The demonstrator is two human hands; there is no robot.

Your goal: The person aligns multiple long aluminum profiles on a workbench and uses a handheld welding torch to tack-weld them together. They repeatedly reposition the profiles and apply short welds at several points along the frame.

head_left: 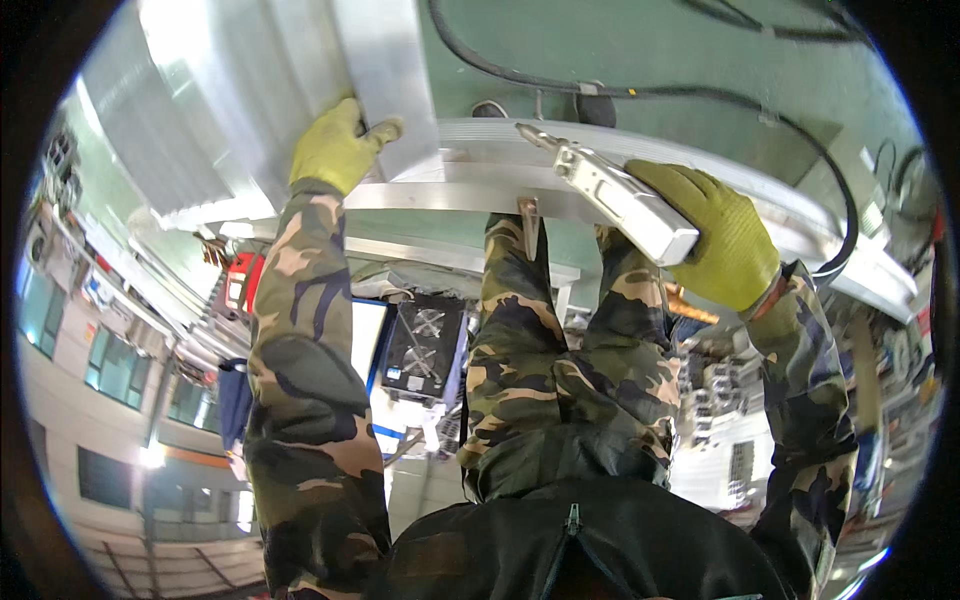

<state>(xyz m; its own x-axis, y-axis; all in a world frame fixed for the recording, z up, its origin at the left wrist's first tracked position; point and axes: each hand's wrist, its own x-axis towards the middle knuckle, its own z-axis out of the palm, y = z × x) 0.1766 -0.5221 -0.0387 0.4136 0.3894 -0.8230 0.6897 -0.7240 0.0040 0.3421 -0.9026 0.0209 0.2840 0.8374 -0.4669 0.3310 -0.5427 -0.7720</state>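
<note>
A grey metal bar-shaped tool (622, 198) is clasped in the gloved right hand (722, 236), fingers wrapped round its rear end, its tip laid on the curved aluminium rail (480, 135) that runs across the view. The gloved left hand (338, 146) is pressed against an upright metal panel (385, 70), fingers closed over its edge. The work is probably best done with the panel steadied firmly and the tool kept flat along the rail, clear of the black cable (700, 95) just behind.
</note>
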